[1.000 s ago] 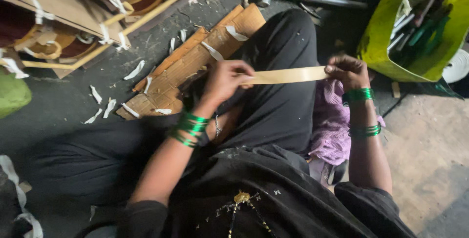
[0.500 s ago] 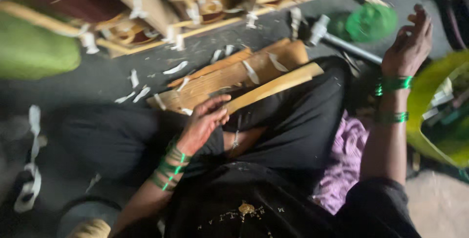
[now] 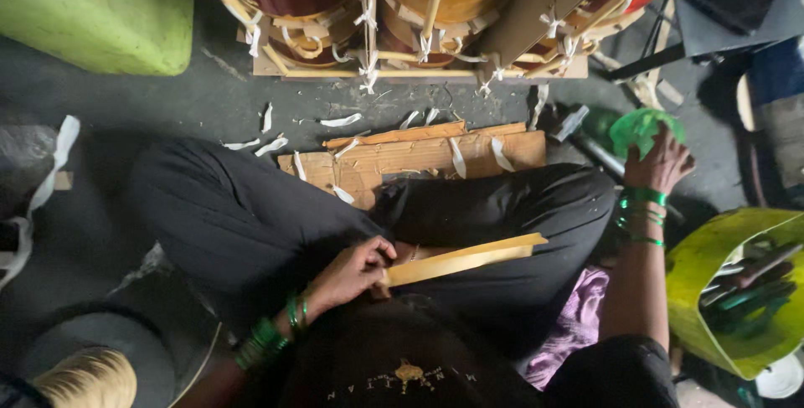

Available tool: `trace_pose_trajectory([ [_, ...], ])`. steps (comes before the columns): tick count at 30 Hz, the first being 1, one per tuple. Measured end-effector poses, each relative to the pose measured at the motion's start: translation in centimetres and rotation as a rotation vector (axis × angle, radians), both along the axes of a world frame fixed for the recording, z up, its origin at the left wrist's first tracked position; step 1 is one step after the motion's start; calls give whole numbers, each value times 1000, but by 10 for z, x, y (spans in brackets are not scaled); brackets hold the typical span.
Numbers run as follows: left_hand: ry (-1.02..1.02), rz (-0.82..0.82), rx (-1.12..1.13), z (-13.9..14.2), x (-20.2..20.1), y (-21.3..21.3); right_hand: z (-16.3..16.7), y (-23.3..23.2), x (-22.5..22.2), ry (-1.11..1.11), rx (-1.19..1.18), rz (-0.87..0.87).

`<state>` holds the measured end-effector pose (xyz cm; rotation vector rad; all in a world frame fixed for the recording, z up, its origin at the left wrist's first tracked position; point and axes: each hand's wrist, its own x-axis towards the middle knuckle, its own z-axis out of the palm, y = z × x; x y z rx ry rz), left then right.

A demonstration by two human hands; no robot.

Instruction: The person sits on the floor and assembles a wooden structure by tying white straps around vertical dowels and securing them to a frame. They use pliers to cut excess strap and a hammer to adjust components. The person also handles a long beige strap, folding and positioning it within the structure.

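Seated person viewed from above, legs crossed in dark trousers on a dark floor (image 3: 151, 115); left hand (image 3: 356, 274) closed in a pinch on the near end of a flat pale-yellow strip (image 3: 461, 260), which lies across the lap and extends to the right, slightly raised at its far end; green bangles on both wrists. Right hand (image 3: 657, 163) stretched outward to the right, fingers spread and curled over a crumpled green plastic piece (image 3: 638, 127) on the floor, touching it; whether it grips cannot be told. Just beyond the knees, flat wooden boards (image 3: 419, 157) scattered with white shavings (image 3: 339, 121); behind them, a wooden frame (image 3: 402, 69) bound with white ties around reddish and orange rounded forms. Upper left, a large green object (image 3: 100, 6); lower right, a yellow-green bag (image 3: 712, 291) holding dark tools; purple cloth (image 3: 574, 328) beside the right thigh.
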<state>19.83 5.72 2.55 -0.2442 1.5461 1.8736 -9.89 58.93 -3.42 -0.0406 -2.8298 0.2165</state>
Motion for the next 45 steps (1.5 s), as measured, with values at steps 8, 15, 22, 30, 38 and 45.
trace_pose_trajectory([
  [8,353,-26,-271,22,1,-9,17,-18,-2,31,-5,112],
  [15,144,-2,-53,38,-2,-25,32,-29,6,94,107,207],
  [22,131,116,241,69,-39,-27,173,-160,91,-28,-501,473],
  [30,25,165,440,124,-89,-20,260,-311,199,-42,117,864],
  [38,573,144,-226,134,-106,-76,232,-315,192,-327,-508,599],
  [45,482,436,392,107,-93,-1,190,-346,195,-706,-1268,410],
])
